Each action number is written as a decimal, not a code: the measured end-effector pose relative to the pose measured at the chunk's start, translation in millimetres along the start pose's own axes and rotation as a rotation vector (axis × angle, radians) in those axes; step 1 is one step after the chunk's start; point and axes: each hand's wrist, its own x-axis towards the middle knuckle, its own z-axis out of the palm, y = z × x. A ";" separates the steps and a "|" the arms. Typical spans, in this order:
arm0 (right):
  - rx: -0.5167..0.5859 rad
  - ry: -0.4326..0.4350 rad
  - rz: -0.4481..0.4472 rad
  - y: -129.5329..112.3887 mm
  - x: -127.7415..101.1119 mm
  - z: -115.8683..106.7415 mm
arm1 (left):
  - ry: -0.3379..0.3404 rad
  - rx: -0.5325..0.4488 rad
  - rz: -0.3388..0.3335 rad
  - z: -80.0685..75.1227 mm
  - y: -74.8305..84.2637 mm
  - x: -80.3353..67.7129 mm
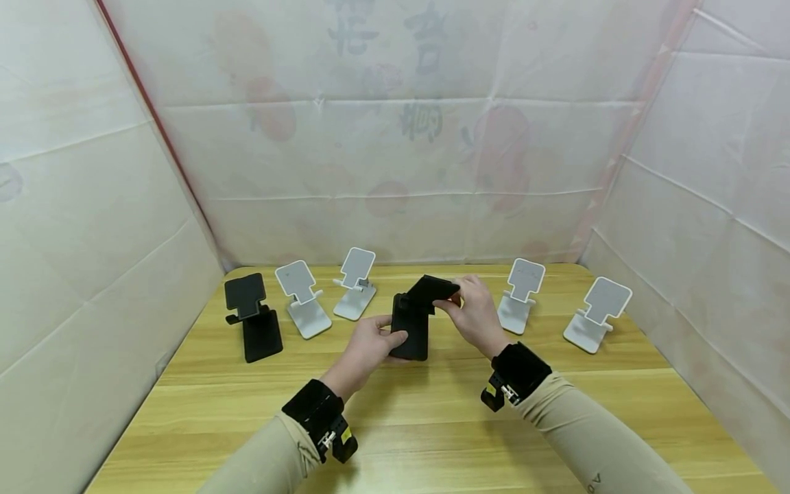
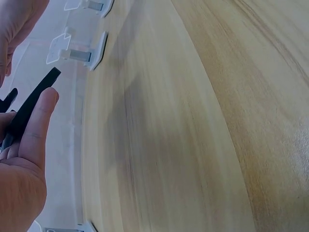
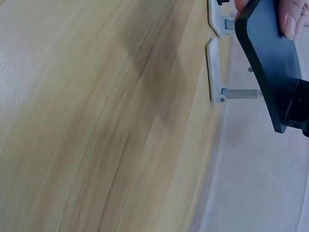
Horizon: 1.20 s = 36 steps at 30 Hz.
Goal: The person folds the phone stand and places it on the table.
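Observation:
A black folding phone stand (image 1: 415, 315) is held above the middle of the wooden table (image 1: 432, 425). My left hand (image 1: 370, 343) grips its flat base plate from the left, thumb on top; the left wrist view shows that plate (image 2: 29, 106) edge-on against my fingers (image 2: 38, 125). My right hand (image 1: 472, 312) pinches the upper back plate (image 1: 432, 289), tilted over the base. In the right wrist view the black plate (image 3: 270, 63) sits under my fingertip (image 3: 292, 17).
Another black stand (image 1: 253, 315) rests at the far left. Two white stands (image 1: 302, 298) (image 1: 356, 283) stand behind my left hand, two more (image 1: 521, 295) (image 1: 597, 314) at the right. White fabric walls (image 1: 395, 137) close in the table on three sides.

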 end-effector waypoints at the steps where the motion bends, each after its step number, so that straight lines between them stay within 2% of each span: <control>1: -0.005 0.007 -0.008 0.3 -0.1 0.3 | -0.005 -0.006 0.000 0.3 0.0 -0.1; 9: -0.023 0.050 -0.058 0.4 0.2 1.2 | -0.022 -0.025 0.008 0.9 -0.4 -0.5; 23: -0.027 -0.018 -0.059 -4.3 0.3 0.5 | -0.017 -0.070 -0.038 -4.2 -2.9 1.9; 36: 0.022 0.019 -0.138 -8.7 7.1 -12.9 | 0.009 -0.078 -0.025 -16.4 -8.1 0.2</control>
